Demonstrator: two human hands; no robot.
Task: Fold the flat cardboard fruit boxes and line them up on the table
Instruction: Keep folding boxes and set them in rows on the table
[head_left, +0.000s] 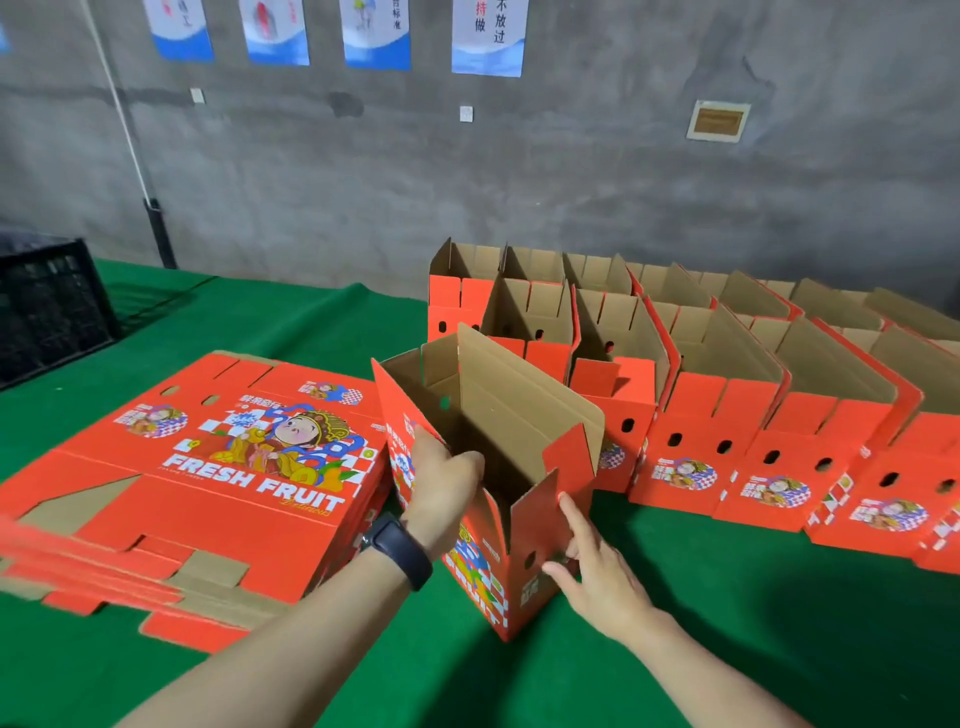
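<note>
A left hand (441, 483) grips the left wall of a half-folded fruit box (519, 405) standing on the green table (675, 597) as the right hand (597, 569) presses straight fingers against its near end, flat boxes (234, 467) stacked just left of it, folded boxes (779, 415) lined up behind and right
</note>
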